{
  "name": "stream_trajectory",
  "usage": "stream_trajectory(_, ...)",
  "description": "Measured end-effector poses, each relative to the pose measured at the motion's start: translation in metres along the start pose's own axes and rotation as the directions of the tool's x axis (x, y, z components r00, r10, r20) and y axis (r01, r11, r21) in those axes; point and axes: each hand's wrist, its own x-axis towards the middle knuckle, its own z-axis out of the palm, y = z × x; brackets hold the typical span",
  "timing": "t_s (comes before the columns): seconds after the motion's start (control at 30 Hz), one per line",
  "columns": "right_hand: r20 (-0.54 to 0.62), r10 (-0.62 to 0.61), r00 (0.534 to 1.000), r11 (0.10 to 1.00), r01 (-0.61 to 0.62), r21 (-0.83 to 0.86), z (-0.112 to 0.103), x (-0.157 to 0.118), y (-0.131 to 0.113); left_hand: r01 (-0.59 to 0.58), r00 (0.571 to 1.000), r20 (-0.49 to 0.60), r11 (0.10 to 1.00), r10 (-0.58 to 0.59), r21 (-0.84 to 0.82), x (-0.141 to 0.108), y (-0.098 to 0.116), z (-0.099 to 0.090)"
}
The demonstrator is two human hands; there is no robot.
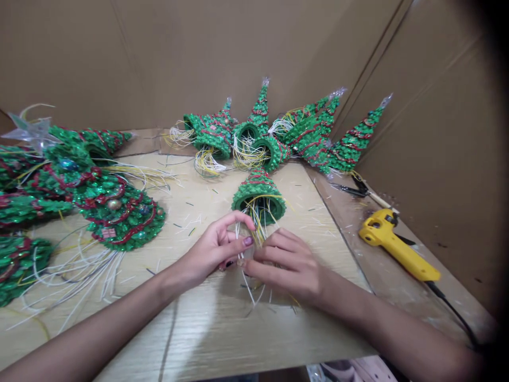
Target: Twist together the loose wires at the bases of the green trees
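Observation:
A small green decorative Christmas tree (257, 188) lies on the table in front of me, its hollow base facing me. White, yellow and dark thin wires (260, 223) spill out of that opening towards my hands. Left of the bundle, my left hand (225, 241) pinches white wires between thumb and forefinger. My right hand (288, 262) is closed over the wires from the right, its fingertips close to the left thumb. Part of the bundle is hidden behind the right fingers, and loose wire ends hang below both hands.
More decorated trees with trailing wires lie at the left (119, 212) and along the back (260, 109). To the right, a yellow glue gun (397, 244) with a black cord rests on cardboard, near dark-handled pliers (350, 189). Wire scraps litter the table (222, 339). Cardboard walls (178, 58) enclose it.

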Motion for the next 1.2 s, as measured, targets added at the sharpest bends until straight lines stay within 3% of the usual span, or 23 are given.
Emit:
stream_trajectory(0.17,-0.007,-0.028,1.000,0.999,0.028,-0.036,-0.004,0.000,0.001,-0.011,1.000,0.020,0.999,0.012,-0.049,0.000,-0.001,0.003)
stream_trajectory(0.27,-0.030,-0.004,1.000,0.997,0.002,-0.073,-0.005,-0.003,0.001,-0.143,0.985,-0.109,0.985,0.133,-0.097,-0.002,0.000,0.003)
stream_trajectory(0.33,-0.058,0.011,0.998,0.996,-0.016,-0.090,-0.006,-0.005,0.001,-0.193,0.964,-0.187,0.981,0.187,-0.014,-0.003,0.001,0.003)
stream_trajectory(0.47,-0.065,0.048,0.997,0.991,-0.055,-0.119,-0.007,-0.005,-0.002,-0.090,0.991,-0.085,0.979,0.107,0.183,-0.005,0.002,0.003)
stream_trajectory(0.57,-0.062,0.055,0.997,0.989,-0.062,-0.132,-0.009,-0.004,-0.003,-0.050,0.997,-0.042,0.989,0.057,0.139,-0.004,0.001,0.002)
stream_trajectory(0.97,0.039,0.032,0.999,0.995,-0.028,-0.100,-0.020,0.000,-0.006,-0.034,0.963,-0.265,0.999,0.036,0.013,-0.002,0.001,0.002)
stream_trajectory(1.2,0.061,0.012,0.998,0.995,-0.006,-0.099,-0.024,0.000,-0.008,-0.058,0.944,-0.327,0.997,0.038,-0.050,0.000,0.003,0.003)
